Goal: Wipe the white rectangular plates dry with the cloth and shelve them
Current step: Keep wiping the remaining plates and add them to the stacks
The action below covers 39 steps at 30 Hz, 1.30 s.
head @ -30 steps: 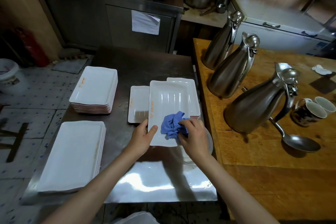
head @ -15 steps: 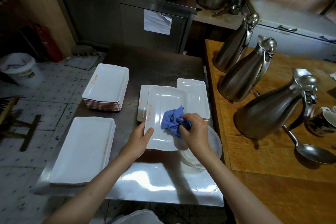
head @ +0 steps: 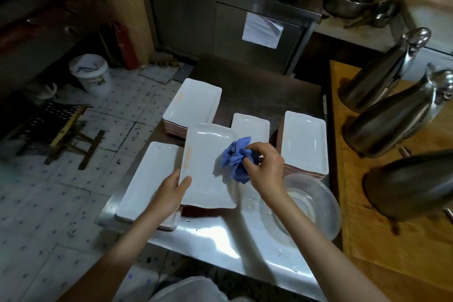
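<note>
Wiping is the step in hand, as I read it: my right hand has its fingers bunched round the blue cloth, pressed on the white plate, which my left hand holds by its near left corner — thumb on the rim, fingers curled beneath. The plate is lifted above the steel tabletop, overlapping the near left stack. To do it well, I'd sweep the cloth into the corners and along the raised rim, then do the underside — keeping that left grip firm, since a wet plate may slip.
</note>
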### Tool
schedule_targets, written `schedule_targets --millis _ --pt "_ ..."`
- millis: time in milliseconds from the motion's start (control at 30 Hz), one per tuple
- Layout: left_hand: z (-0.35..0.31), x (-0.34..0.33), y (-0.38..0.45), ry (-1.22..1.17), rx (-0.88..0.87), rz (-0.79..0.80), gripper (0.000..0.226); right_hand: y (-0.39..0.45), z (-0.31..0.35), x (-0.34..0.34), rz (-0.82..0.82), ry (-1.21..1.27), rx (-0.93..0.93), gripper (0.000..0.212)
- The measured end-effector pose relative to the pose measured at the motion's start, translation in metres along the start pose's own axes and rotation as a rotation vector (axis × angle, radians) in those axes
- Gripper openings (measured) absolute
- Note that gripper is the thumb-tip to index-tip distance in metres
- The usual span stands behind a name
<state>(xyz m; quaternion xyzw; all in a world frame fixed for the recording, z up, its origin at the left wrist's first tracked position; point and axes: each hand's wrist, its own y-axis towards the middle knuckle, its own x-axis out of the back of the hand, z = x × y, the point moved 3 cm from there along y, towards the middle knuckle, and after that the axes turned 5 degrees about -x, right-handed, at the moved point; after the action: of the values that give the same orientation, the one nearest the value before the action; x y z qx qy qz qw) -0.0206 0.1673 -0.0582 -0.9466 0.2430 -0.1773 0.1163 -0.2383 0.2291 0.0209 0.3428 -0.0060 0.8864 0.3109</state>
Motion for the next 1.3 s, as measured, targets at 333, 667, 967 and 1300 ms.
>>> schedule_targets --millis 333,667,967,1300 --pt "0.03 0.051 -0.014 0.121 0.082 -0.111 0.032 0.004 0.016 -0.044 0.111 0.05 -0.024 0.017" --pt "0.05 0.076 -0.019 0.149 0.13 -0.119 0.031 0.002 0.018 -0.066 0.139 0.061 -0.045 0.021" --pt "0.034 0.086 -0.032 0.443 -0.066 -0.391 0.021 0.001 0.02 -0.075 0.169 0.06 -0.06 0.021" --pt "0.044 0.088 -0.04 0.529 -0.046 -0.543 0.029 -0.003 0.021 -0.077 0.186 0.044 -0.069 0.018"
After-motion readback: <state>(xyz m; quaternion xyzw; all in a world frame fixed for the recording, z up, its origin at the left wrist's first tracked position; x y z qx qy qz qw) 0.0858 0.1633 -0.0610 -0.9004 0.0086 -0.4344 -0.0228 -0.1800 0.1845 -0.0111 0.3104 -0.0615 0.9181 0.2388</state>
